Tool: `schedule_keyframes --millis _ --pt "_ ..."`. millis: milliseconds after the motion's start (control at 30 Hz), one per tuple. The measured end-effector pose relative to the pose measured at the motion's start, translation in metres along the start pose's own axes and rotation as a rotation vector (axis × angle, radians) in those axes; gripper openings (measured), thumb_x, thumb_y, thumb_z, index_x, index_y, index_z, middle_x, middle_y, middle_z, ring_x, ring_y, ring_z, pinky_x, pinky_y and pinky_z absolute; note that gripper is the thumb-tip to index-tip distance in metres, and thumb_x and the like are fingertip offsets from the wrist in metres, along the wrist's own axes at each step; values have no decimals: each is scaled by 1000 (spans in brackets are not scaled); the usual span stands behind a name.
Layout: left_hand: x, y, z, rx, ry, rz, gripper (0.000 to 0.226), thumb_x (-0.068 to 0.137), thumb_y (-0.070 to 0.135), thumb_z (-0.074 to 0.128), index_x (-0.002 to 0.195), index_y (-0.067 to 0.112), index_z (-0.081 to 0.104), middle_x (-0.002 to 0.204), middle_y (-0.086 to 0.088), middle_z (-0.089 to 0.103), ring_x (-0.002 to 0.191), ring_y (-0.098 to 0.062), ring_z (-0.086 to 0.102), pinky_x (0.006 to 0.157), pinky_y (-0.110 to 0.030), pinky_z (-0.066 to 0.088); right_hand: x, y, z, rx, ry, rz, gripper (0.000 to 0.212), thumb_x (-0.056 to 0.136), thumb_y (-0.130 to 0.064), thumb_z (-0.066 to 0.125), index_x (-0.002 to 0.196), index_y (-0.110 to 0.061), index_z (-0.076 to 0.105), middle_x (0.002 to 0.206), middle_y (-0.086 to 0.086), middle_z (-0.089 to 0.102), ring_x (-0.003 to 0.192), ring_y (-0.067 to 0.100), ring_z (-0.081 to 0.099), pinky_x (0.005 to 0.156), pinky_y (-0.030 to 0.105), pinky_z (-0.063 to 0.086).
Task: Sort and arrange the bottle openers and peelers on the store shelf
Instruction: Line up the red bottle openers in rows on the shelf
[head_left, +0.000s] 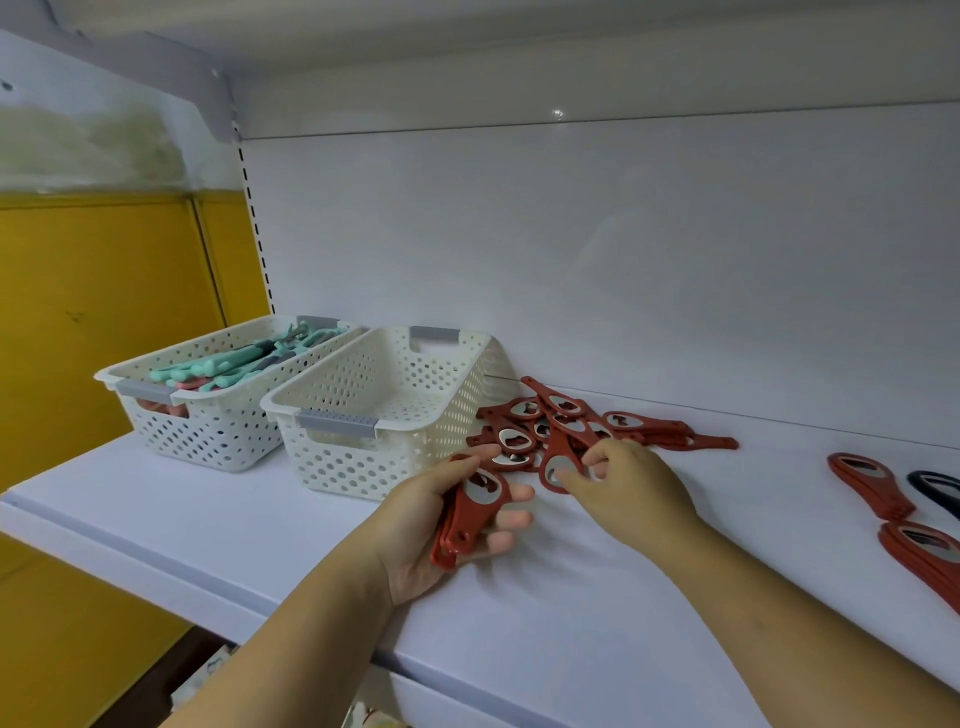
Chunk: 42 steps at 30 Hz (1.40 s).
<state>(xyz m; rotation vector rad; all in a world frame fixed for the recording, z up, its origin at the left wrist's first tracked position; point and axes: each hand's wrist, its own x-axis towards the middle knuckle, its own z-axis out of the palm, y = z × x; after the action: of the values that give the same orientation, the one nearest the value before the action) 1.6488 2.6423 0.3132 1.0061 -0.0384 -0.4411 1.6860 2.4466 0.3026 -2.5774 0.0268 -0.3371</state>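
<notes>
Red bottle openers (639, 427) lie in a loose pile on the white shelf (260, 525), right of an empty white perforated basket (358, 470). My left hand (436, 525) grips a small stack of red openers (470, 512), palm up, just in front of the pile. My right hand (623, 488) pinches one red opener (558, 457) at the pile's near edge. A second white basket (208, 441) at the left holds teal and pink peelers (223, 366).
More stacked red openers (867, 483) and a dark one (937, 491) lie at the right edge of the shelf. Another red stack (924, 558) sits nearer the front right. A yellow wall is at the left, and the shelf's back panel rises behind.
</notes>
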Motion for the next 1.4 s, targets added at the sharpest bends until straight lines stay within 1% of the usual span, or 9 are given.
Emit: schedule_keyframes --millis 167,333,500,633,733,967,1200,1333,1400 --pt "-1 1 1 34 -6 -20 30 95 27 43 117 11 55 93 -19 69 51 -22 60 39 -20 47 7 -5 10 -171 -63 54 45 79 -60 60 78 -16 53 75 -1 55 70 20 54 51 26 33" --pt "0 1 -1 -1 -22 -30 36 80 25 56 114 11 58 90 -19 67 52 -18 57 36 -19 45 12 5 -2 135 -43 81 31 89 -31 60 66 -13 48 62 4 46 58 21 43 55 29 32" --pt "-1 3 0 -164 -57 -79 35 81 11 51 115 5 58 98 -34 64 73 -38 70 53 -37 59 5 -4 -14 607 171 6 28 96 -20 52 71 -15 61 67 -3 60 63 13 53 56 26 39" --pt "-3 0 1 -30 -132 -111 36 82 19 49 110 4 66 98 -28 67 79 -37 71 51 -35 59 -18 -26 -26 948 -196 -106 20 95 -9 53 81 -14 67 55 -9 56 38 -2 42 40 10 31" --pt "-5 -1 0 76 -205 -138 36 87 31 52 107 7 70 105 -24 67 78 -33 71 55 -34 60 -35 -35 -21 828 -333 -250 13 90 -8 61 92 -14 73 60 -12 67 50 -1 57 49 10 42" --pt "-4 -3 -1 239 -246 33 41 90 44 51 120 20 63 92 -14 63 63 -18 61 44 -21 49 -37 -36 -16 871 -241 -235 11 83 4 66 81 -7 66 58 -13 67 50 7 57 51 19 49" --pt "-9 -6 9 289 -81 122 32 88 1 54 119 11 52 78 -14 58 53 -20 52 42 -24 42 -41 -41 -10 464 -38 -310 19 81 -20 72 65 -28 65 47 -13 50 46 4 40 52 19 35" --pt "-16 -15 30 238 -1 245 12 94 7 49 100 17 51 79 -11 50 56 -21 52 54 -32 45 -67 -32 -38 443 -220 -229 39 88 -32 65 49 -32 65 43 -12 37 44 5 31 49 19 26" --pt "-17 -22 45 287 -6 331 6 95 11 49 98 17 49 80 -9 50 64 -20 56 67 -38 51 -88 -22 -57 550 -268 -182 24 89 -32 64 67 -35 72 39 -16 43 41 1 40 48 10 28"
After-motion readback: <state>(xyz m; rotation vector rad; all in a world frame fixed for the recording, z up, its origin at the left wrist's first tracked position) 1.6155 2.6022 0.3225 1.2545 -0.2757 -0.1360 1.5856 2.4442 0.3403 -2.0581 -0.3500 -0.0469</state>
